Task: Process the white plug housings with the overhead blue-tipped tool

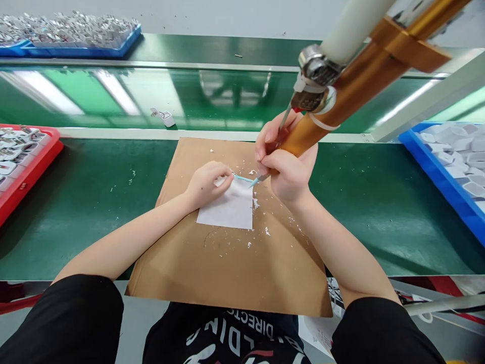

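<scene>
A white sheet (231,207) lies on a brown cardboard (227,273) in front of me. My left hand (210,184) rests on the sheet's upper left, fingers pinched around the end of a thin light-blue strip (244,178) along its top edge. My right hand (290,162) is closed in a pen-like grip on a slim tool with a light-blue pointed tip (254,182). That tip meets or nearly meets the strip's right end. An orange-brown tube (329,111) crosses before my right hand and hides part of the grip.
White shavings (255,203) lie scattered on the cardboard. A red tray (56,141) of small parts stands left, a blue tray (435,172) of white housings right. Another blue tray (125,45) sits on the back shelf. A small white piece (166,119) lies behind the rail.
</scene>
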`<state>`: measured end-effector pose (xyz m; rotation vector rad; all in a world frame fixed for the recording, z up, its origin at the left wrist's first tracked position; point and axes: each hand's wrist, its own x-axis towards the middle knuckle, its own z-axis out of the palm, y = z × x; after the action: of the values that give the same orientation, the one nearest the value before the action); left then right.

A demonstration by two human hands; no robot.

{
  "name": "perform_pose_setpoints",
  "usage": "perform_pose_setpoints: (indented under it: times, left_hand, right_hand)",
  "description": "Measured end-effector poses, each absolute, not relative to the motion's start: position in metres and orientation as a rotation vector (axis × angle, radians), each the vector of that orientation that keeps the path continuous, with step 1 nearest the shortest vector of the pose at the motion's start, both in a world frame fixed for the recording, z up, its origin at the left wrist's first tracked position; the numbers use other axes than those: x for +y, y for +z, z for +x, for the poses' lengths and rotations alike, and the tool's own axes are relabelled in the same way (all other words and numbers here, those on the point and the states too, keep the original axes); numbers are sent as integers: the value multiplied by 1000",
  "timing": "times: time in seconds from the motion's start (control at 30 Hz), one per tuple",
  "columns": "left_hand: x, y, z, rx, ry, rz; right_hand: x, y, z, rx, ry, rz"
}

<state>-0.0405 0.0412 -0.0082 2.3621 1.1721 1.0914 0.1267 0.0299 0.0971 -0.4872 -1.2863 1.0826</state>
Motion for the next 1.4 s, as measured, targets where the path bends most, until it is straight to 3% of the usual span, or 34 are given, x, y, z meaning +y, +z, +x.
perform_pose_setpoints:
  times: [0.17, 0.4, 0.7, 1.07, 1.4]
  left_hand:
    - [41, -14, -39, 632, 815, 2834]
    - [37, -11, -39, 705, 558, 2867]
    - [38, -17, -41, 468, 840, 3022]
    - [38, -12, -41, 418, 667, 2943]
    - [36, -12, -41, 374, 747, 2995]
  right_hand:
    - [32, 98, 127, -1276, 1088, -460]
    - [31, 98, 128, -1298, 1081, -481]
    - [32, 98, 128, -1291, 1035, -569]
    - [31, 98, 128, -1305, 1034, -542]
    - [30, 98, 128, -1312, 1046, -591]
